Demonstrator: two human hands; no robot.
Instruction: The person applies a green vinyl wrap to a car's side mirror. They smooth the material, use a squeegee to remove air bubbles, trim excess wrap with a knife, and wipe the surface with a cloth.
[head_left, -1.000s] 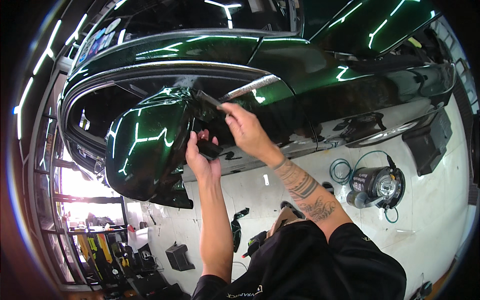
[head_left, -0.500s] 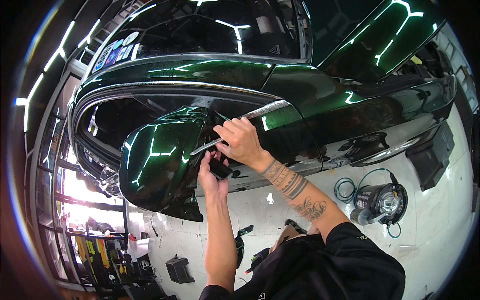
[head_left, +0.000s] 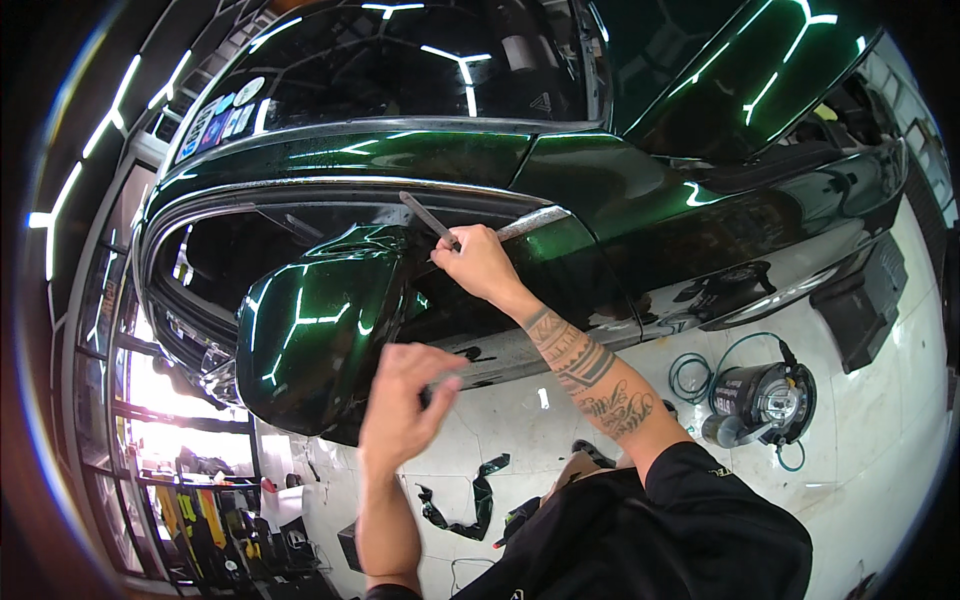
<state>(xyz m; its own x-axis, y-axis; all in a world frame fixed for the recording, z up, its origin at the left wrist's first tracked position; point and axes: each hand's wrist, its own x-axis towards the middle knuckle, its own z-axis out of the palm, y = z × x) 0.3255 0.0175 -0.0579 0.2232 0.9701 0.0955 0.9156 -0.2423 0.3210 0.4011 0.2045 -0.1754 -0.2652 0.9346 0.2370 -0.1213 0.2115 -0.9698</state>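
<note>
**A:** Shiny green film covers this car mirror point(head_left: 320, 330), and my right hand point(head_left: 480, 265) sits at its top inner corner. The fingers pinch a thin grey tool point(head_left: 428, 220). Its tip points up toward the window edge.

**B:** And your left hand point(head_left: 400, 410)?

**A:** It hangs just below the mirror, near its lower edge. The fingers curl in, and something small and dark may be tucked in them, but I cannot tell what. I also cannot tell if it touches the mirror.

**B:** So how do I do this bit well?

**A:** I think I go slow. I keep the tool flat and low, so it tucks the film and does not scratch the paint. I press softly and slide along the seam where the mirror meets the green car door point(head_left: 600, 210). The other hand could steady the mirror so it does not wobble.

**B:** What else is around?

**A:** Down on the white floor point(head_left: 880, 400) sits a round black machine point(head_left: 765, 400) with a green hose point(head_left: 690, 378) curled beside it. A strip of dark cut film point(head_left: 475, 500) lies near my black shirt point(head_left: 680, 540). Racks stand by the bright windows on the left.
</note>
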